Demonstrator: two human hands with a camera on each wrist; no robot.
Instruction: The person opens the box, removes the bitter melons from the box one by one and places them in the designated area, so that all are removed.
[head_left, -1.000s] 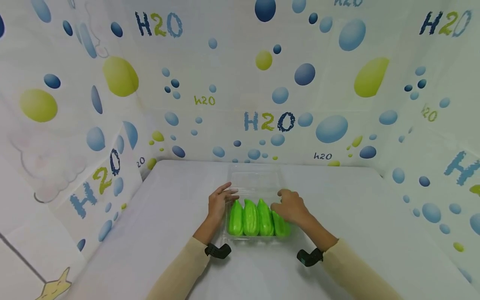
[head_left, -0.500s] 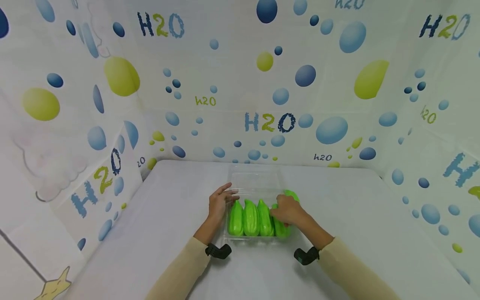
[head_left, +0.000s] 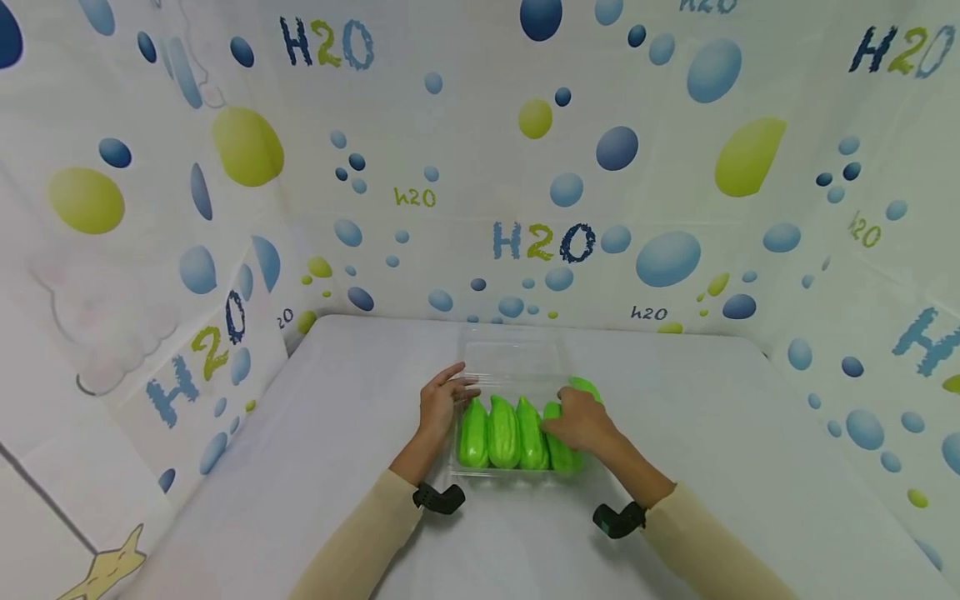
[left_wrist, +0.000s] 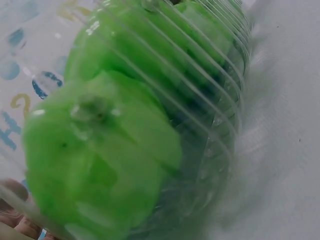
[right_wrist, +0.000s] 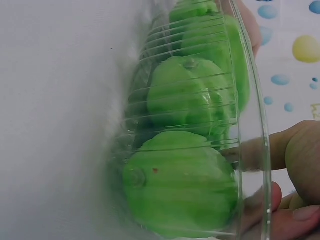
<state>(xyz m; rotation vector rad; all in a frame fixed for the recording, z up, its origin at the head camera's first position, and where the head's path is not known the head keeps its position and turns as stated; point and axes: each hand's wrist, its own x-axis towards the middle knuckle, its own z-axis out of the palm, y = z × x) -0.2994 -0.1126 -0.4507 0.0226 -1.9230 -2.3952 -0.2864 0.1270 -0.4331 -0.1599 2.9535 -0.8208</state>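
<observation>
A clear plastic box (head_left: 517, 472) with its lid tilted back holds a row of bright green, ribbed, tapered gourds (head_left: 504, 433). At its left rim, my left hand (head_left: 438, 408) rests with fairly straight fingers. My right hand (head_left: 585, 421) is over the right end, its finger and thumb around the rightmost gourd (right_wrist: 180, 185). Beyond this hand another piece of green (head_left: 586, 387) shows; the rest of it is hidden. Through the box's wall, the left wrist view shows the blunt end of a gourd (left_wrist: 100, 155) close up.
The box's raised clear lid (head_left: 513, 350) leans toward the back of the white table (head_left: 360, 367). White wall sheets (head_left: 457, 125) with bubble prints stand behind and at both sides.
My right hand has shifted slightly, and green has come into sight behind it since one second ago. The left hand and the box stay about where they were.
</observation>
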